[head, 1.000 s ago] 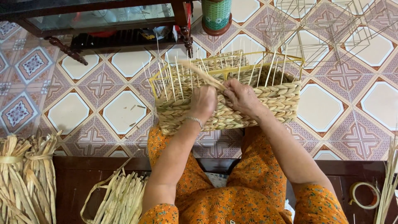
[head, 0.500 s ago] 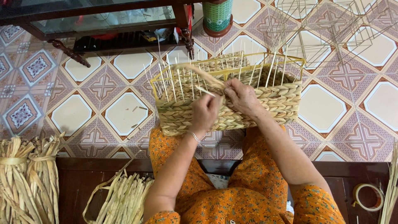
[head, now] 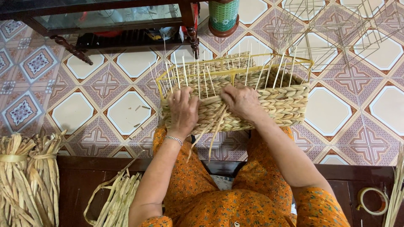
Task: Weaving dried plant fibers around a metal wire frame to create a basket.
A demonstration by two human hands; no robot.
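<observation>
A half-woven basket [head: 252, 101] sits at the centre of the frame, resting on the tiled floor [head: 75, 113] and against the person's knees. Its lower walls are plaited straw, and above the weave a yellow wire frame [head: 235, 67] and a row of thin upright stakes [head: 198, 75] stand bare.

The left hand [head: 183, 110] lies flat on the near wall of the basket, left of centre, fingers spread and pressing on the weave; it grips nothing that I can see. A thin bracelet [head: 173, 139] circles that wrist. The right hand [head: 240, 101] is just beside it, at the top edge of the weave, fingers curled down and pinching loose straw strands [head: 214, 126], which trail downward between the two hands toward the orange lap.

In the lower left of the frame stand tied straw bundles [head: 25, 176], and another looser bundle [head: 115, 199] lies near the left elbow. A dark wooden cabinet [head: 105, 21] runs along the upper left, a green woven cylinder [head: 224, 17] stands at top centre, and empty wire frames [head: 336, 29] fill the upper right. A tape roll [head: 372, 201] lies at the lower right.
</observation>
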